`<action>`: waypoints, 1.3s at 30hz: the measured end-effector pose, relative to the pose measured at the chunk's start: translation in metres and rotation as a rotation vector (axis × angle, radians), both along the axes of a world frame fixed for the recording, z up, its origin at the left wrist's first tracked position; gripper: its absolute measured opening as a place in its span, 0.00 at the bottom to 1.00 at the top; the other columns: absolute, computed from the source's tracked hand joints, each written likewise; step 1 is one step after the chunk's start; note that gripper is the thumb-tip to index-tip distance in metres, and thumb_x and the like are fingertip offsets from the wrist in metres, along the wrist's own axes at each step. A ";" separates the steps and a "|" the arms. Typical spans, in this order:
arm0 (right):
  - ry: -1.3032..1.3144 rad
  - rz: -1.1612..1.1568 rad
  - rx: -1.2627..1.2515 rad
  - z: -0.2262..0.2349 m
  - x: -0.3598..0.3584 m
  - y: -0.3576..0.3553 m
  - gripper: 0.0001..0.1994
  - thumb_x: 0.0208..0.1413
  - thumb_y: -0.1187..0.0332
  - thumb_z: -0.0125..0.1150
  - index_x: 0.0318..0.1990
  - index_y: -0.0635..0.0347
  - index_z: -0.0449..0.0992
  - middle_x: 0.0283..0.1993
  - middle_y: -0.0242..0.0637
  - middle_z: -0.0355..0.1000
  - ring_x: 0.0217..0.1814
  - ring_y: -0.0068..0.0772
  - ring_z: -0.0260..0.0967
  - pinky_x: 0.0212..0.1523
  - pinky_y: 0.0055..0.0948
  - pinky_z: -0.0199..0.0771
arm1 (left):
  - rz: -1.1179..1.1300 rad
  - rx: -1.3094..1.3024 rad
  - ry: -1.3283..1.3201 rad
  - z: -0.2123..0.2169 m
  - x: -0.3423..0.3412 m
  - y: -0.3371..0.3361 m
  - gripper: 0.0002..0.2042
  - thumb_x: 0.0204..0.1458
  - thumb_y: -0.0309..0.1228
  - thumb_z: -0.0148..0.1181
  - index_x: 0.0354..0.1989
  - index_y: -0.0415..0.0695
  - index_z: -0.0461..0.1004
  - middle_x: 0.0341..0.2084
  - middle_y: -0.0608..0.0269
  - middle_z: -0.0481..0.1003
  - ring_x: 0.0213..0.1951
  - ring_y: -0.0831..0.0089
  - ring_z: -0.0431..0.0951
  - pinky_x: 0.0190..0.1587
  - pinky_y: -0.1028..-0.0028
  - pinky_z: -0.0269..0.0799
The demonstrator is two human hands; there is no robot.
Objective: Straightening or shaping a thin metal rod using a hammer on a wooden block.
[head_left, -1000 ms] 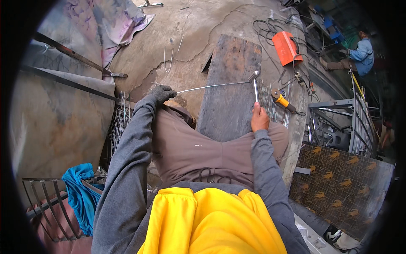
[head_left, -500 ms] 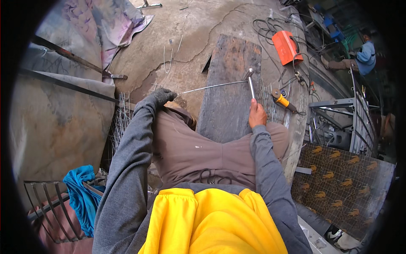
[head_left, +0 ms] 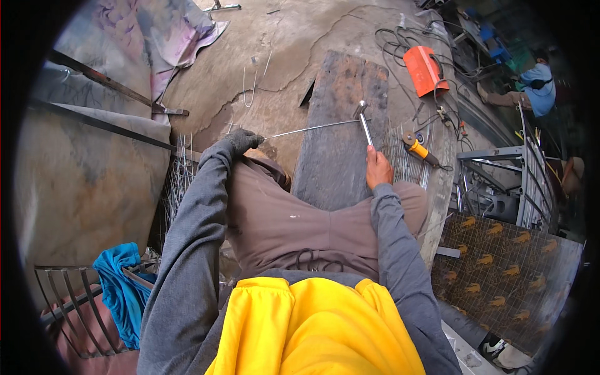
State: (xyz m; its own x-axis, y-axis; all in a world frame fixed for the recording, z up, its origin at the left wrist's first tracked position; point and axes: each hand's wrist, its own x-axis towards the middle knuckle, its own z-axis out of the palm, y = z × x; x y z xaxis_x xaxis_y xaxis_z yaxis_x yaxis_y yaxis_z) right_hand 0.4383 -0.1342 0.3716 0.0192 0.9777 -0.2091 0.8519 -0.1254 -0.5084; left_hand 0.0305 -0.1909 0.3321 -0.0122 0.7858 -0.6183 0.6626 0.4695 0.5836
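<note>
In a dark glove, my left hand [head_left: 244, 141] is closed on one end of a thin metal rod [head_left: 315, 127]. The rod runs to the right across a worn wooden board [head_left: 331, 165] between my legs. My bare right hand [head_left: 379, 167] grips the handle of a hammer [head_left: 364, 125]. The hammer's head is over the board, just beyond the rod's far right end. Whether the head touches the rod or the board, I cannot tell.
To the right of the board lie several thin rods [head_left: 406, 169] and a yellow angle grinder [head_left: 420, 150]. Beyond them stands an orange machine [head_left: 426, 71] with cables. A bent wire [head_left: 249, 94] rests on the concrete floor. Another person [head_left: 539, 87] sits at the far right.
The hammer's head has shifted slightly left along the rod, and its handle now leans more to the left. My left hand has barely moved.
</note>
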 end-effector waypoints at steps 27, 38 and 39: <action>0.152 -0.026 -0.116 0.016 0.037 -0.059 0.31 0.59 0.39 0.38 0.31 0.61 0.74 0.33 0.47 0.74 0.41 0.53 0.71 0.43 0.42 0.67 | 0.131 0.170 -0.587 0.145 0.059 -0.030 0.22 0.55 0.43 0.53 0.53 0.41 0.68 0.42 0.60 0.76 0.37 0.75 0.75 0.35 0.76 0.69; 0.187 -0.043 -0.093 0.007 0.035 -0.059 0.30 0.59 0.40 0.40 0.30 0.61 0.73 0.32 0.48 0.74 0.40 0.54 0.70 0.43 0.42 0.67 | -0.065 0.677 -0.901 0.280 0.115 -0.021 0.39 0.43 0.57 0.63 0.55 0.35 0.67 0.38 0.54 0.76 0.38 0.69 0.76 0.36 0.73 0.70; 0.186 -0.039 -0.090 0.007 0.036 -0.059 0.30 0.59 0.40 0.40 0.30 0.62 0.73 0.32 0.48 0.74 0.40 0.54 0.70 0.42 0.42 0.67 | -0.010 0.657 -0.839 0.283 0.120 -0.012 0.31 0.46 0.47 0.65 0.53 0.36 0.68 0.34 0.57 0.77 0.34 0.73 0.75 0.35 0.74 0.70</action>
